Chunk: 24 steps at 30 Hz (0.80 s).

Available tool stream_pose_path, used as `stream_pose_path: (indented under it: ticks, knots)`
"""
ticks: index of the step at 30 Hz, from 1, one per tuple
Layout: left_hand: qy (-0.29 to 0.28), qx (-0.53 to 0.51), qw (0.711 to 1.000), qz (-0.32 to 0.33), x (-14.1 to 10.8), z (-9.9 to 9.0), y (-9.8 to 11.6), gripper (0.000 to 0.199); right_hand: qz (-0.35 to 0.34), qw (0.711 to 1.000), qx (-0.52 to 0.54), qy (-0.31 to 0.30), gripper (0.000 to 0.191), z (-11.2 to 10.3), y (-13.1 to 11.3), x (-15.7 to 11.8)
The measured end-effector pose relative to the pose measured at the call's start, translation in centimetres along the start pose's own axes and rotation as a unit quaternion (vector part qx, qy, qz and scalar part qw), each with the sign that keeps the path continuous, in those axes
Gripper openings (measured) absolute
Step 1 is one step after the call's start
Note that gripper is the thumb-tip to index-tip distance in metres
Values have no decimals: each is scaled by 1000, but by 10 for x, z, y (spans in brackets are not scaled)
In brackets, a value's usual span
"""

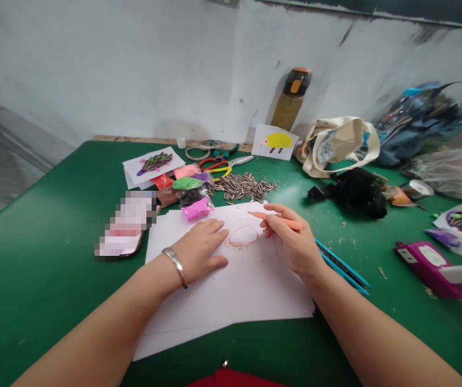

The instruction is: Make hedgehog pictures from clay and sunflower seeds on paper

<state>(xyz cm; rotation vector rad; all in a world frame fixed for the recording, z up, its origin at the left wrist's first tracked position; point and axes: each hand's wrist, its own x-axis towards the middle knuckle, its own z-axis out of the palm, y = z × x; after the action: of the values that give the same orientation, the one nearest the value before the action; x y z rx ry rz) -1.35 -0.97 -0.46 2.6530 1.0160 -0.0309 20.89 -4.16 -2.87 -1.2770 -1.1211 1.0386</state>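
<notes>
White paper sheets (231, 295) lie stacked in front of me on the green table. On the top sheet is an orange outline drawing (244, 236), a rounded body with a small head at its left and short legs below. My left hand (201, 248), with a silver bracelet at the wrist, rests flat on the paper left of the drawing, fingers spread. An orange pen (281, 219) is gripped in my right hand (295, 242), just right of the drawing. Its tip points left, above the outline; whether it touches the paper I cannot tell.
Beyond the paper lie sunflower seeds (245, 186), colourful clay packets (188, 185), pliers (218, 166) and scissors (241, 160). A blurred phone (128, 226) is at left. Blue pens (344, 269), a black cloth (358, 193), a purple device (432, 269) and a canvas bag (336, 148) stand right.
</notes>
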Motion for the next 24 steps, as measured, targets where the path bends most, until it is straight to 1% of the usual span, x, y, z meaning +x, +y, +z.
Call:
stream_pose_path:
  ticks: [2,3,6,7,9,11,12,14,16,18,20,22,24]
  knots:
    - [-3,1,1000,2,0,1,-2,43,-17,999,-47,19,32,-2,3,2]
    - [-5,0,1000,4,0,1,-4,44,-27,996,-78,29,32,-4,4,4]
    - [-14,-4,1000,10,-1,4,-7,47,-71,974,-205,60,28,-12,6,11]
    - [-15,-3,1000,12,-1,5,-8,49,-87,963,-250,59,29,-15,6,13]
    - [-11,-1,1000,16,-2,5,-9,51,-95,943,-318,22,36,-21,6,18]
    - [-2,-2,1000,23,-2,4,-8,47,-90,915,-394,-10,42,-24,5,21]
    - [4,-3,1000,27,-1,3,-7,42,-86,897,-434,-14,42,-25,6,21]
    - [13,-8,999,38,-1,1,-5,31,-82,860,-504,-6,41,-25,7,22]
    - [31,-12,998,46,-1,0,-4,26,-83,829,-553,1,40,-26,10,22]
    - [66,-12,997,42,-3,1,-3,26,-87,808,-582,-2,39,-25,12,21]
    - [124,-2,992,26,-4,3,-4,26,-92,794,-601,-6,37,-25,13,21]
    - [205,20,979,9,-6,5,-7,26,-95,785,-612,-10,35,-25,14,21]
    - [294,45,955,-4,-5,5,-13,27,-95,780,-619,-14,35,-24,13,20]
